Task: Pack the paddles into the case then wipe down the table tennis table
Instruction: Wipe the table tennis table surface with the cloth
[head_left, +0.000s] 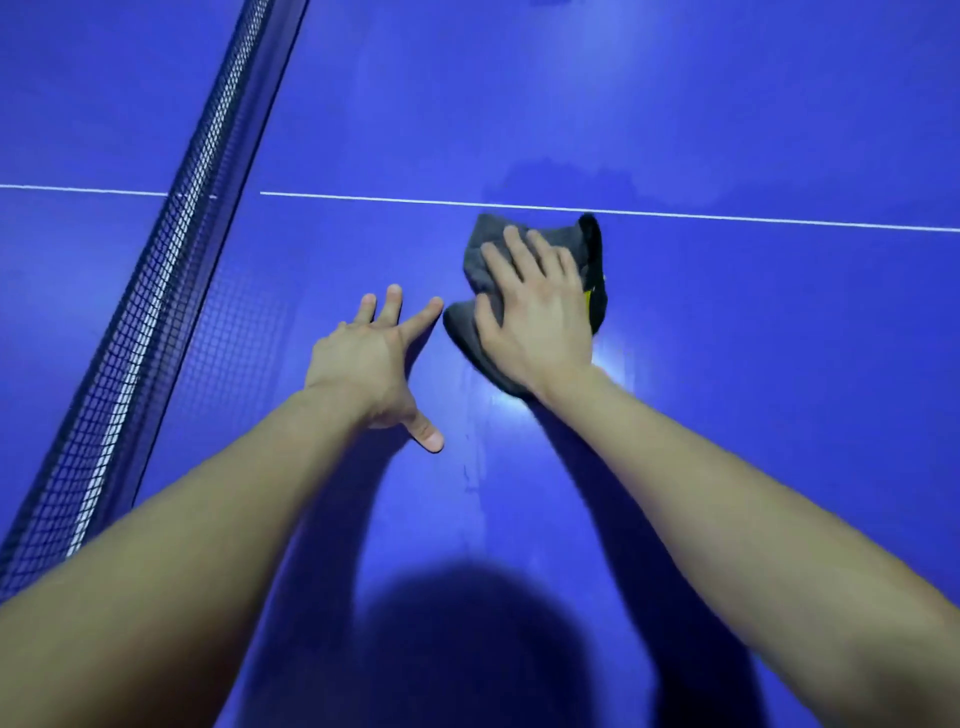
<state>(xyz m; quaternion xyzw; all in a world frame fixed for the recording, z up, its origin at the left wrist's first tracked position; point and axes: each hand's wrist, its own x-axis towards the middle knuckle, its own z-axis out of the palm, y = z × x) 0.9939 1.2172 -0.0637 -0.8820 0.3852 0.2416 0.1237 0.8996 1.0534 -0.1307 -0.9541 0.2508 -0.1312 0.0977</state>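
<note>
Flat on the cloth, the right hand presses down with its fingers spread forward and its thumb laid along the near-left edge; the palm covers most of the fabric, so it pins the cloth rather than gripping it. Just left of it, the left hand rests open on the table, fingers fanned wide and thumb pointing back toward the person, holding nothing; its index fingertip lies very near the cloth's left edge (whether they touch is unclear). Both forearms are bare and reach far forward.

The cloth is dark grey and bunched, with a black strip and a bit of yellow showing along its right side. It lies on the blue surface just on the near side of the white line, which runs across the view. Beyond that line, a paler smeared patch shows on the surface. To the left, the net runs diagonally from the near-left corner toward the top. A round shadow falls on the table between the arms.
</note>
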